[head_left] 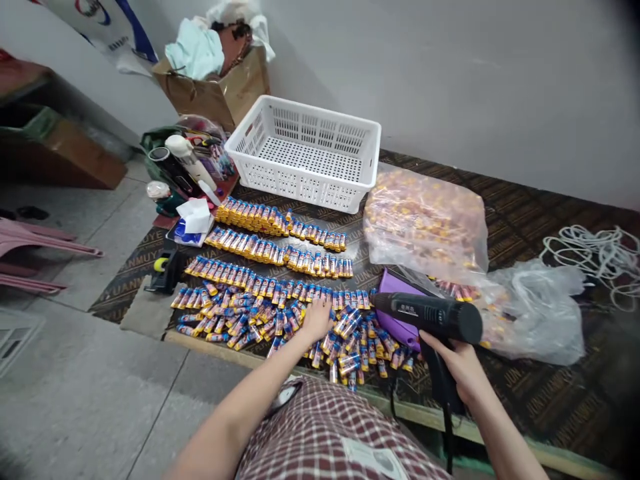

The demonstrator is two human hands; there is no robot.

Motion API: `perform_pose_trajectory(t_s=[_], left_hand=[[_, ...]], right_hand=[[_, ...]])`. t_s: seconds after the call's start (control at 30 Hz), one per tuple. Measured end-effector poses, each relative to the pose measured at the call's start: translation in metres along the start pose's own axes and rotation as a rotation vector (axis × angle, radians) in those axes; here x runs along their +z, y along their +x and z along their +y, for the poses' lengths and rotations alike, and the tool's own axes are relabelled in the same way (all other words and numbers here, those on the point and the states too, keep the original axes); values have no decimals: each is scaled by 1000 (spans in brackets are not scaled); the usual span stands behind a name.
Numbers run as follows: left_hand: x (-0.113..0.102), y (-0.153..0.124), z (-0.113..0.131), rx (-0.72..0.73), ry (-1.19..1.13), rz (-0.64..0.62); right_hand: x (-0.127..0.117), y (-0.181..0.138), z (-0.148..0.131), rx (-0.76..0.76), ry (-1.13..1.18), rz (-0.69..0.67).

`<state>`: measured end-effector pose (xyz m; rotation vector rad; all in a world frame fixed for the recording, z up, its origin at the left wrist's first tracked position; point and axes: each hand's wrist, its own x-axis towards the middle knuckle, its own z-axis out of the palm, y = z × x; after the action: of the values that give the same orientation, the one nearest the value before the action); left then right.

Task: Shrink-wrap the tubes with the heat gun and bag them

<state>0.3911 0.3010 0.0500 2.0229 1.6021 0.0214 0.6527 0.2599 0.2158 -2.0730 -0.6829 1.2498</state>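
Note:
In my right hand (465,370) is a black hair dryer (425,312), gripped by its handle, its nozzle pointing left over the small bottles. My left hand (317,321) reaches in from below and lies with its fingers on the front row of small blue-and-yellow bottles (240,275); the fingertips are partly hard to see. Loose bottles of the same kind (250,320) lie in a jumbled heap around that hand. Behind are further neat rows of bottles (255,217). A purple tray-like thing (397,320) sits under the dryer's nozzle.
A white slotted crate (305,190) stands at the back. To its right lies a clear bag full of bottles (425,220), with another plastic bag (540,307) and coiled white cord (590,253) beyond. A tape dispenser (163,272), flasks (187,163) and a cardboard box (240,87) are on the left.

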Motion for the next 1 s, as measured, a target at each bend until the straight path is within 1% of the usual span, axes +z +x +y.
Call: perform_pose_trajectory(t_s=[0.1,0.17,0.23,0.3,0.37,0.43,0.47,0.53,0.6,0.67,0.73,0.77,0.83,0.9,1.0], left_hand=[[1,-19,10,100,-48,80],[-1,-32,5,104,-97,141],[-4,-45,-8,55,-148,176],[-6,-58,-26,-33,-176,205],[-9,-66,-44,-121,-174,244],[-14,-64,-59,-170,-150,280],[-18,-59,-64,-181,-131,293],[-24,-42,-68,-168,-83,287],[-23,-21,-65,-99,-20,238],[-14,-1,-54,37,40,124],[4,14,-39,173,78,-17],[13,19,-32,218,84,-79],[31,30,-18,251,77,-163],[42,41,-7,252,56,-203],[47,59,7,249,32,-234]], right_hand=[[28,12,0,-97,-13,-135],[53,18,-1,-129,-10,-243],[83,22,-2,-181,16,-333],[111,23,-3,-257,60,-404],[134,24,-5,-317,93,-462],[143,23,-8,-352,98,-497],[142,23,-8,-367,91,-497],[126,22,-9,-373,64,-459],[97,21,-7,-333,28,-370],[59,17,-3,-287,6,-227],[20,11,2,-235,7,-70],[2,7,6,-194,10,-3],[-30,0,14,-78,26,98],[-53,-6,23,36,60,168],[-70,-8,34,126,134,209]])
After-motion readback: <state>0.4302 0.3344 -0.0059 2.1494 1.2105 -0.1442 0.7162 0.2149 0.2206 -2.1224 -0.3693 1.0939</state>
